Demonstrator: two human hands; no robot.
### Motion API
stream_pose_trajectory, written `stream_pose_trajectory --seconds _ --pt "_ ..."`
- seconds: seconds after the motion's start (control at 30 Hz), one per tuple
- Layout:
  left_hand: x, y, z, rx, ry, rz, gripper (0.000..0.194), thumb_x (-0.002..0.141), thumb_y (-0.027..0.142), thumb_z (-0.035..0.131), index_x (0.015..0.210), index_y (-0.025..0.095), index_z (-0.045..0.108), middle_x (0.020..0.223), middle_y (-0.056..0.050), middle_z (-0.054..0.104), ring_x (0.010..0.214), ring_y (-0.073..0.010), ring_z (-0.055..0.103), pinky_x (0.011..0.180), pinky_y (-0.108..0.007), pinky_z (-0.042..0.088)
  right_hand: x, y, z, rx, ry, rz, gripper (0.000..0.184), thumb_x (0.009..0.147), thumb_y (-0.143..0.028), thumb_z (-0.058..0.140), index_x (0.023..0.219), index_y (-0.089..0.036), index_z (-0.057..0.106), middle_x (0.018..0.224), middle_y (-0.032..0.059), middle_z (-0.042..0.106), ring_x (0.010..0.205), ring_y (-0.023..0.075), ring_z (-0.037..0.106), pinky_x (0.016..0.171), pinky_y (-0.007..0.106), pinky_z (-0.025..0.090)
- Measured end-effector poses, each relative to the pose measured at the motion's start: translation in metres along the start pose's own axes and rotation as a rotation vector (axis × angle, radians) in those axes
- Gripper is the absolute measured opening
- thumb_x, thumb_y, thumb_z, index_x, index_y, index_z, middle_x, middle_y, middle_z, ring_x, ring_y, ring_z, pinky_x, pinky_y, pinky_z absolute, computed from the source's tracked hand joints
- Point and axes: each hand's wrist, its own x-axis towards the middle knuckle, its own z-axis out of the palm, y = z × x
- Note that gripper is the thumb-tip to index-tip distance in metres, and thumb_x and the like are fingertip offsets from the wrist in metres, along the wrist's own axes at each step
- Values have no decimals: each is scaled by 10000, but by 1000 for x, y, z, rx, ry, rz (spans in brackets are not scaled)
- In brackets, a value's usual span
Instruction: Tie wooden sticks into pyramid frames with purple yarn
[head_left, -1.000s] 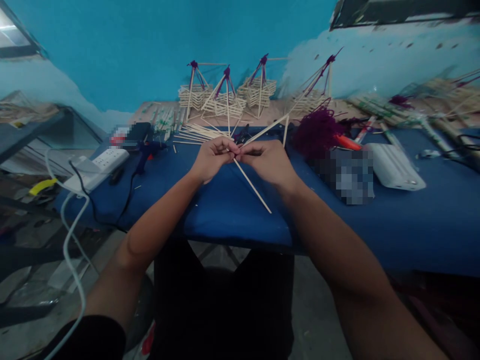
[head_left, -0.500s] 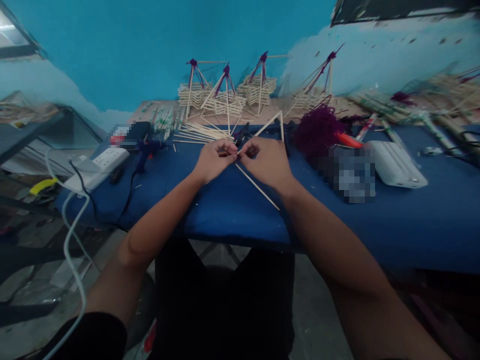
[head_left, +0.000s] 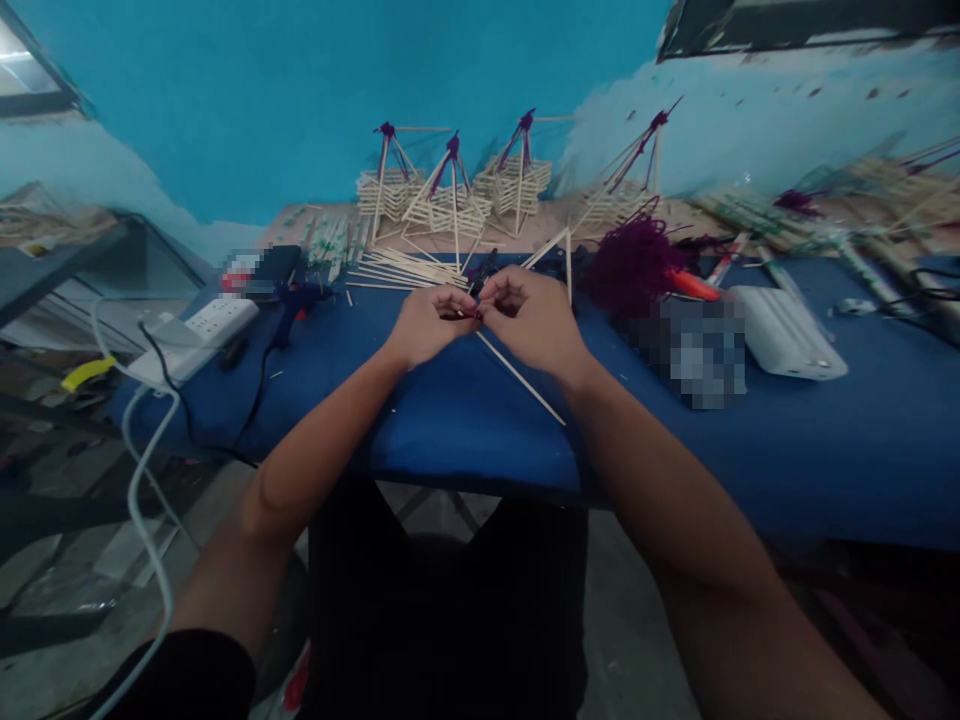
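Blue-covered table (head_left: 465, 430), turquoise wall (head_left: 262, 100) behind; left hand (head_left: 426, 325) and right hand (head_left: 536, 320), fingertips pinched nearly closed, hold the thin stick (head_left: 525, 378) by its upper end above the table: probably light, stiff, snappable, best gripped there.

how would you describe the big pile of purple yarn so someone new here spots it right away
Start at the blue table cover and look past the right hand, toward the wall. Just left of the orange-red object sits the big pile of purple yarn. It is a loose, tangled mound, far bulkier than the small purple knots topping the stick frames behind.
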Motion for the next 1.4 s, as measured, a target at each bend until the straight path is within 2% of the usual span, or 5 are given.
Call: stream_pose_trajectory --seconds 0.3,0.57,0.83,1.07,1.4 --pt "-1 0 1 86 72 -26 66 805 115 823 780 175 833 696 -9 778 671 -132 707 727 -282 587 2 4 1 141 52 22 114 872 -287 708 954 -209 724 903 42 749 837 195 732 802 330 580" --pt "2 -1 2 -20 115 -63 97 850 130 809 760 166 804 714 2 778 669 -105 730 773 -279 656 -1 0 -9 -268 51 54 156 851 -249 706 705 -213 749 679 30 703 675 201 646 762 363 494" --pt "0 4 2 -105 68 -69 111 880 134 805 770 151 801 764 -7 792 710 -109 739 809 -300 686 -3 -4 -5 -127 17 -53 199 834 -299 805 987 -215 901 852 42 798 751 210 715 799 360 556" --pt "-2 9 0 4 70 -49 93 873 172 788 784 166 815 765 -13 786 692 -106 674 659 -225 582 -1 -5 -8 -103 17 -41 117 863 -271 773 833 -235 880 881 44 827 811 218 735 817 355 576" --pt "-2 11 -1 -118 -39 46 76 908 187 751 833 194 748 869 -10 719 833 -128 654 751 -238 560 -1 -1 -8 -27 51 33 163 885 -288 729 809 -198 842 808 52 801 751 203 705 707 321 508"
